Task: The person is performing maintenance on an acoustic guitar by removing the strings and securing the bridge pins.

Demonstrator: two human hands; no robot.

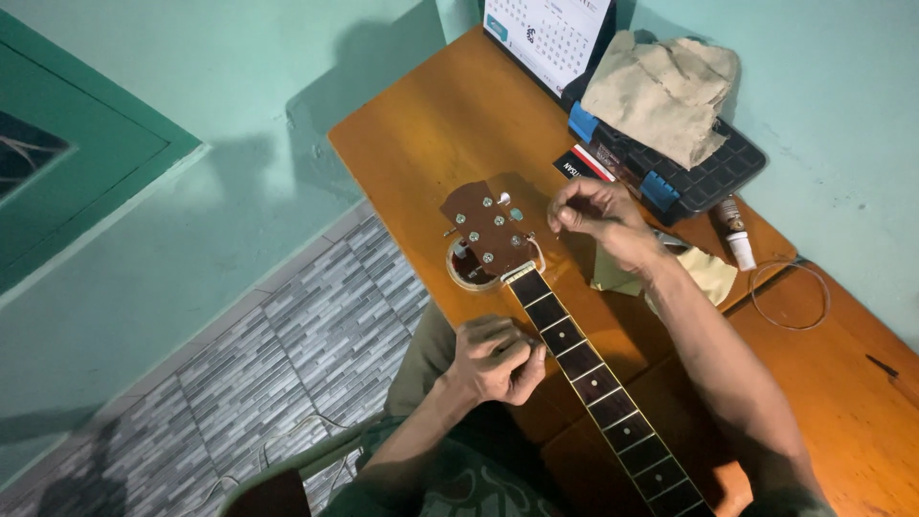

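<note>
Closest to the lens, the left hand [493, 359] is curled beside the guitar neck [598, 383], fingers pinched together against the near edge of the fretboard; it seems to nip something thin, perhaps a string, though nothing that fine shows. Up by the headstock [488, 228], the right hand [595, 215] pinches thumb to fingertips just right of the tuning posts, again on something too slender to make out.

Judging by its look, the neck is stiff, hard wood, safe to grasp along its sides, while a string would be springy, slippery and sharp at the end, best held near its tip. Dark fretboard, pale fret bars and dot inlays run diagonally across the orange wooden table [421, 124]; the reddish-brown headstock carries silvery posts and rests on a round roll of tape [459, 273].

Beyond lie a coiled spare string [791, 297], a small bottle [735, 233], a black-and-blue toolbox [689, 168] under a tan cloth [665, 81], and a desk calendar [546, 33].
</note>
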